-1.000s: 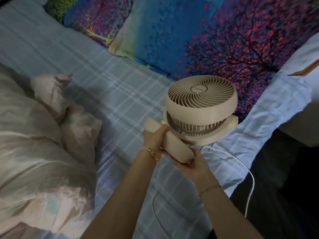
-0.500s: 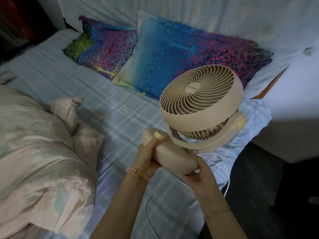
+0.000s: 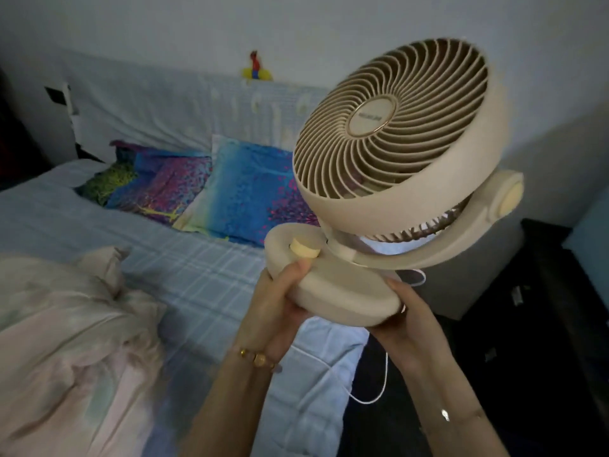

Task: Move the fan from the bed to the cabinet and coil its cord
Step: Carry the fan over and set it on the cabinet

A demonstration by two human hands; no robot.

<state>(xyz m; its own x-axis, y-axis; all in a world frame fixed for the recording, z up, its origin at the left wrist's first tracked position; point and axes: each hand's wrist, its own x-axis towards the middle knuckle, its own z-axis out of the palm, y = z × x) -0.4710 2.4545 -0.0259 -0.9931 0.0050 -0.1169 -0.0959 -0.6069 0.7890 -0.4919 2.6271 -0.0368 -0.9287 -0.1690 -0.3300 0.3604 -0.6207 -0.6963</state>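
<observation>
A beige round fan (image 3: 392,153) with a spiral grille is held up in the air above the bed's right edge, tilted so the grille faces up and left. My left hand (image 3: 276,308) grips the left side of its round base (image 3: 342,291), thumb near the yellow knob. My right hand (image 3: 408,318) holds the base from below on the right. The white cord (image 3: 375,395) hangs from the base, loops down over the bed's edge and lies across the sheet.
The bed (image 3: 197,278) has a pale blue checked sheet, colourful pillows (image 3: 244,192) at the head and a crumpled pink duvet (image 3: 66,341) at the left. A dark cabinet (image 3: 543,291) stands right of the bed. A small toy (image 3: 257,70) sits on the headboard.
Both hands have lifted the fan off the bed and raised it higher and to the right. The view has tipped up, showing the headboard and wall. The cord trails below.
</observation>
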